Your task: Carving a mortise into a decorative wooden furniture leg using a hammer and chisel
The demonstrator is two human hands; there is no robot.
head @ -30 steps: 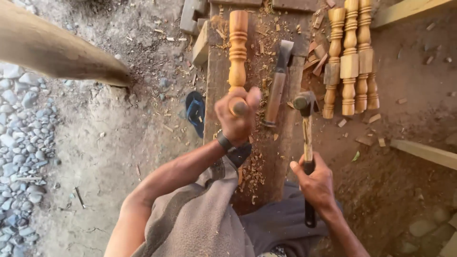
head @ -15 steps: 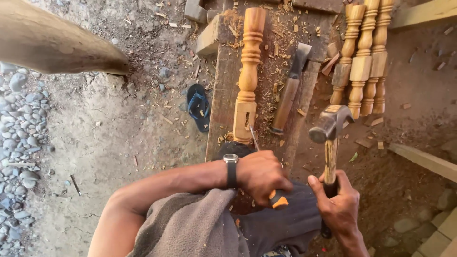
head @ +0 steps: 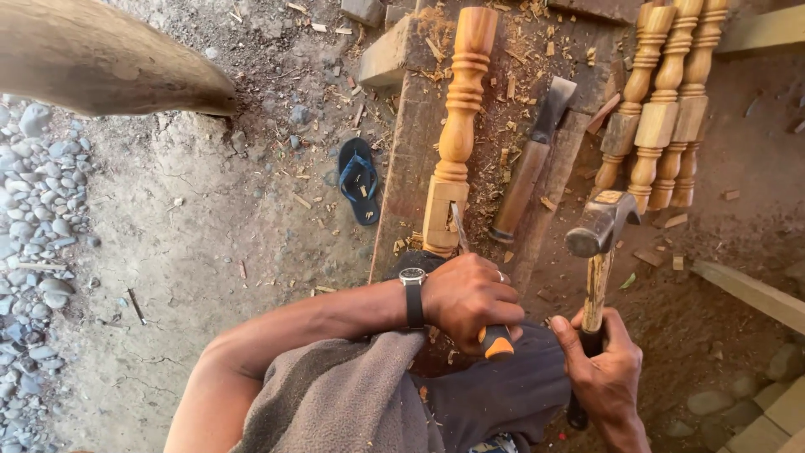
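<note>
Left hand [head: 470, 298] clenched round chisel [head: 480, 289], blade at the near end of the stiff, heavy baluster [head: 455, 134] on the counter [head: 411, 159]; right hand [head: 604, 365] clasps hammer [head: 597, 252] low on its handle.

Blue sandal [head: 360, 179] on dirt, grey pebbles [head: 38, 210], three turned spindles [head: 662, 101], log [head: 101, 59]
</note>
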